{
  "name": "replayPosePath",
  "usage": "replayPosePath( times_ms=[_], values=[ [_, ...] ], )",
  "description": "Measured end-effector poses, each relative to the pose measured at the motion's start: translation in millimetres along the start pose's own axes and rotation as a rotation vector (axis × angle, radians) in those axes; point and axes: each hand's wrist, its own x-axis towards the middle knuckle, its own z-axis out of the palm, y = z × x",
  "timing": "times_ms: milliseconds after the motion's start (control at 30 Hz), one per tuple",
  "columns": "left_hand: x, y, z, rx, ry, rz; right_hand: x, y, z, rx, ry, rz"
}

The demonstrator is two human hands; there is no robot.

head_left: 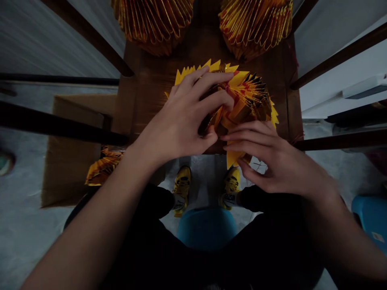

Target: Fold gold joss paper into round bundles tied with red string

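Lying at the near edge of a wooden table [145,84], a pleated gold paper ornament [249,90] sits beneath both hands. The left hand [190,114] arches over it, fingers spread; I cannot tell whether it grips. The right hand [272,153] holds its near yellow edge between fingers and thumb. Farther back sit two paper bundles [157,24] [256,26], side by side.

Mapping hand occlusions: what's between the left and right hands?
Part of the pleated yellow-and-gold paper piece shows between the left hand and right hand, in the head view.
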Motion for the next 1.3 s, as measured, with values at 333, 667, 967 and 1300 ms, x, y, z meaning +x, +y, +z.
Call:
replayPosePath(
  times_ms=[333, 667, 967, 1300],
  values=[
    [4.5, 1.3, -9.4, 0.004, -0.040, -0.058, 1.3, 22.0, 23.5, -0.330, 0.302, 0.218],
    [7.7, -1.1, -8.1, -0.080, -0.018, -0.063, 35.7, 12.7, 39.7, -0.427, 0.570, 0.435],
    [5.9, -2.6, -5.8, -0.065, 0.002, -0.021, 44.5, 2.4, 39.7, -0.442, 0.491, 0.475],
    [6.0, 3.5, -7.3, 0.021, -0.041, -0.011, 48.9, 5.1, 43.1, -0.529, 0.428, 0.465]
  ],
)
